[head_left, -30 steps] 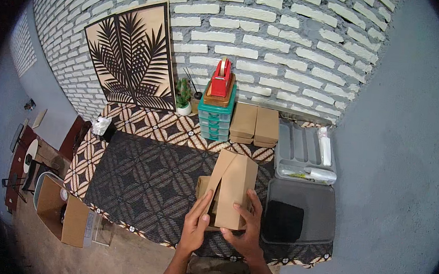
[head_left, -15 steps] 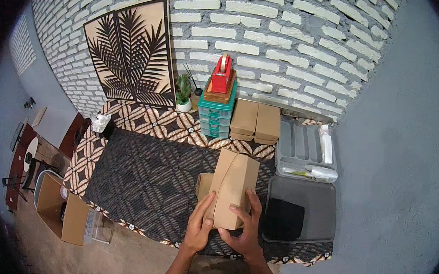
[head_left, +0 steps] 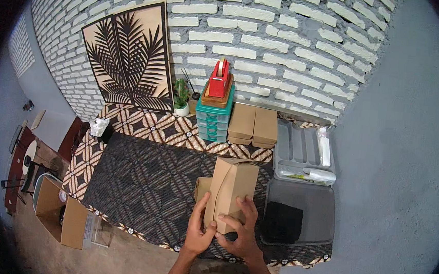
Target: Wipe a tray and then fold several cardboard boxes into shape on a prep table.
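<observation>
A brown kraft cardboard box (head_left: pixel 233 187) with a curved flap edge along its top is between my two hands at the front of the table. My left hand (head_left: pixel 200 231) grips its left side near the close end, thumb at the near corner. My right hand (head_left: pixel 240 229) holds the right side, its fingers bent over the top and near end. Another brown cardboard piece (head_left: pixel 202 187) shows beside the box on the left, mostly hidden behind it.
Two stacks of kraft boxes (head_left: pixel 265 126) stand at the back, beside a teal drawer unit (head_left: pixel 214 117) topped by a red tape dispenser (head_left: pixel 218 80). Right are a grey compartment tray (head_left: pixel 294 143) and a grey tray (head_left: pixel 322 212) holding black cloth. A dark mat (head_left: pixel 134 176) covers the table.
The box has tipped slightly and its far end sits a little lower in view. My right fingers have shifted along its right side and near end; the head view has moved slightly.
</observation>
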The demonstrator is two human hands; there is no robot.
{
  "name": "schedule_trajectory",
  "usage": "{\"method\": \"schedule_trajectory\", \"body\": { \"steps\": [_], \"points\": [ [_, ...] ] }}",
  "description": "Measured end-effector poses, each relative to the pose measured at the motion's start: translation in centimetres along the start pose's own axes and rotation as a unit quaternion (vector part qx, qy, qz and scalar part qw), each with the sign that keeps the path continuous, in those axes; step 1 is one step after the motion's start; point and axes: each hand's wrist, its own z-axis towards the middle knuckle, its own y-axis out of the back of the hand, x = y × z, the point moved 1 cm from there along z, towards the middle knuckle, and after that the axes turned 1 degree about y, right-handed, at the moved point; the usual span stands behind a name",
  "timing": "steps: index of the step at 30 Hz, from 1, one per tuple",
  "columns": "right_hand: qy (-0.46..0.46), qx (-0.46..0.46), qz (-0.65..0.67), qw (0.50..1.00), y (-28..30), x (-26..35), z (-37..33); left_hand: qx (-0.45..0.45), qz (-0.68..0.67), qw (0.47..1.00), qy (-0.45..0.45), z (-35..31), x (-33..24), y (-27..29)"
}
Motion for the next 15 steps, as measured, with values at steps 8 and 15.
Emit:
{"method": "schedule_trajectory", "body": {
  "steps": [8,15],
  "points": [
    [-0.023,0.120,0.068,0.990,1.0,1.2,1.4,-0.041,-0.032,0.997,0.064,0.7,0.0,-0.1],
    [-0.313,-0.066,0.301,0.898,2.4,-1.5,1.2,-0.114,-0.264,0.945,0.155,0.1,2.3,1.8]
  ]
}}
